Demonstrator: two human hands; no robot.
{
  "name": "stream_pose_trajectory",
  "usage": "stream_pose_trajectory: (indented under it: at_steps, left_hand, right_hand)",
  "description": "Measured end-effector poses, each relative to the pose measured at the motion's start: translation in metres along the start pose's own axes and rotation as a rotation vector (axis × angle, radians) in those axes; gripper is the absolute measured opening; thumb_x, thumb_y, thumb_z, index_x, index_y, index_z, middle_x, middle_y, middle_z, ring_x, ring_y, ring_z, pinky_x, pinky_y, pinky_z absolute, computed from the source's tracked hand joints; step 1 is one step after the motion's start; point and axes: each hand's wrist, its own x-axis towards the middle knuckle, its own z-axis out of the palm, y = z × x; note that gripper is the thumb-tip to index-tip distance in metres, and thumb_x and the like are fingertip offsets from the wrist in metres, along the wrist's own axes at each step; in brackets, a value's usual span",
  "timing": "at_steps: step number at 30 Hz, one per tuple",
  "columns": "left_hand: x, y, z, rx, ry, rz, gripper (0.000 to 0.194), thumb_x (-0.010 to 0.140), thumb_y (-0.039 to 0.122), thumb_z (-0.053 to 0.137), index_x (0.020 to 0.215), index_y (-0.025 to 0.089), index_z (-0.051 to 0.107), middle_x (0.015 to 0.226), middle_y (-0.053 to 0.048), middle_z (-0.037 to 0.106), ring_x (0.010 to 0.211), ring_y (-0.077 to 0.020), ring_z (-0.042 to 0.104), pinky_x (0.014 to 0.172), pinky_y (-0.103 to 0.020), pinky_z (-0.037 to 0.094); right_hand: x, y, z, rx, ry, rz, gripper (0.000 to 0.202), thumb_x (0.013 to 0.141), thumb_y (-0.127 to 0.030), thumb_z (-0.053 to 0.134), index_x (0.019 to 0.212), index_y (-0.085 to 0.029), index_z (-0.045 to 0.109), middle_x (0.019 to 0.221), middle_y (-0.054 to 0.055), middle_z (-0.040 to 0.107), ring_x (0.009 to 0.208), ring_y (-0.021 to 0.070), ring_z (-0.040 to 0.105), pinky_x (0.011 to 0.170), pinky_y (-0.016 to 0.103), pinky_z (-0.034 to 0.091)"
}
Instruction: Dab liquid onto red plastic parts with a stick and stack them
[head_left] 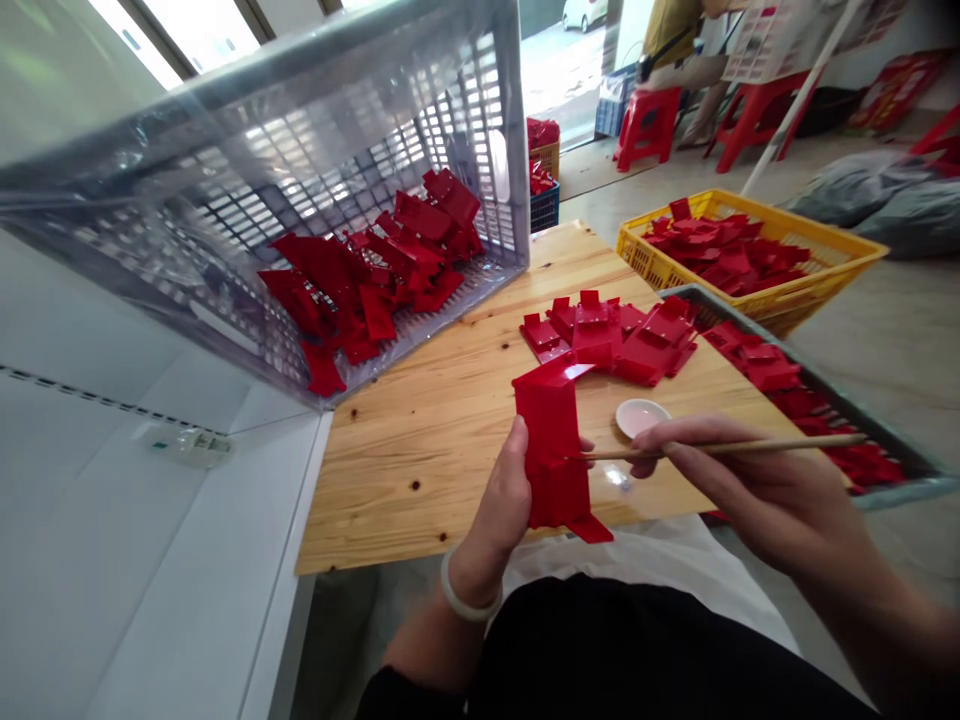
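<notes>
My left hand (510,495) grips a red plastic part (553,430) upright over the near edge of the wooden table (420,450). Its thumb lies on the part's left side, and fingertips show behind the right side. My right hand (750,480) holds a thin wooden stick (780,443) like a pen, with the tip at the middle of the red part. Just beyond the right fingertips sits a small white dish (641,415). Behind it lies a pile of red parts (615,335) on the table.
A tilted grey crate (517,130) with red parts stands at the back left. To the right are a yellow basket (817,285) and a grey-green tray (892,430), both with red parts. A person (675,45) sits farther back near red stools (649,125).
</notes>
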Motion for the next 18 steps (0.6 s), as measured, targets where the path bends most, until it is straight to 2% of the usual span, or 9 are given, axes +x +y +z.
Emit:
stream_pose_trajectory:
  at_steps: [5, 7, 9, 11, 12, 15, 18]
  left_hand:
    - [0.001, -0.002, -0.003, 0.074, -0.008, -0.016, 0.082, 0.094, 0.085, 0.046, 0.108, 0.012, 0.08, 0.112, -0.018, 0.081, 0.098, -0.032, 0.077, 0.086, -0.038, 0.06]
    - [0.009, -0.004, -0.007, 0.11, -0.017, -0.031, 0.082, 0.094, 0.085, 0.045, 0.111, 0.012, 0.078, 0.109, -0.017, 0.081, 0.093, -0.0313, 0.078, 0.081, -0.038, 0.061]
    - [0.029, -0.005, -0.011, 0.144, -0.003, -0.019, 0.076, 0.094, 0.083, 0.051, 0.114, 0.014, 0.074, 0.103, -0.015, 0.081, 0.084, -0.029, 0.077, 0.074, -0.037, 0.06]
    - [0.062, -0.004, -0.013, 0.202, 0.031, 0.061, 0.059, 0.093, 0.072, 0.063, 0.108, 0.016, 0.072, 0.095, -0.01, 0.08, 0.078, -0.0234, 0.074, 0.072, -0.033, 0.058]
    - [0.084, -0.002, -0.012, 0.236, 0.045, 0.109, 0.05, 0.093, 0.065, 0.067, 0.101, 0.016, 0.071, 0.09, -0.007, 0.079, 0.074, -0.02, 0.072, 0.071, -0.03, 0.057]
    - [0.156, 0.008, 0.003, 0.296, 0.037, 0.177, 0.034, 0.094, 0.048, 0.07, 0.08, 0.017, 0.066, 0.074, -0.002, 0.072, 0.063, -0.0135, 0.061, 0.064, -0.025, 0.051]
    - [0.217, 0.02, 0.032, 0.327, -0.009, 0.191, 0.028, 0.095, 0.039, 0.067, 0.079, 0.017, 0.065, 0.064, -0.001, 0.066, 0.057, -0.0128, 0.058, 0.06, -0.024, 0.049]
  right_hand:
    - [0.002, 0.0, 0.001, -0.045, -0.005, -0.015, 0.017, 0.105, -0.026, 0.063, 0.114, -0.027, 0.077, 0.089, 0.002, 0.079, 0.085, 0.0198, 0.078, 0.077, 0.03, 0.064]
    - [0.001, 0.0, 0.0, -0.03, 0.095, 0.04, 0.014, 0.104, -0.031, 0.066, 0.11, -0.027, 0.078, 0.089, 0.003, 0.079, 0.083, 0.021, 0.077, 0.08, 0.033, 0.064]
    - [-0.002, 0.003, -0.005, 0.019, 0.288, 0.143, 0.015, 0.102, -0.037, 0.07, 0.108, -0.026, 0.078, 0.092, 0.003, 0.079, 0.084, 0.0215, 0.077, 0.085, 0.034, 0.064]
    - [-0.005, 0.011, -0.013, 0.055, 0.463, 0.223, 0.019, 0.099, -0.042, 0.073, 0.107, -0.026, 0.078, 0.093, 0.003, 0.08, 0.087, 0.0219, 0.077, 0.087, 0.033, 0.063]
    - [-0.007, 0.016, -0.018, 0.057, 0.507, 0.234, 0.022, 0.098, -0.045, 0.074, 0.107, -0.025, 0.078, 0.092, 0.004, 0.08, 0.087, 0.0221, 0.077, 0.087, 0.032, 0.063]
    - [-0.012, 0.027, -0.03, 0.053, 0.544, 0.248, 0.028, 0.096, -0.048, 0.075, 0.106, -0.023, 0.077, 0.091, 0.005, 0.079, 0.09, 0.0233, 0.076, 0.087, 0.031, 0.062]
    - [-0.018, 0.029, -0.036, 0.044, 0.559, 0.304, 0.032, 0.095, -0.052, 0.074, 0.107, -0.022, 0.077, 0.094, 0.006, 0.078, 0.095, 0.0251, 0.075, 0.091, 0.035, 0.061]
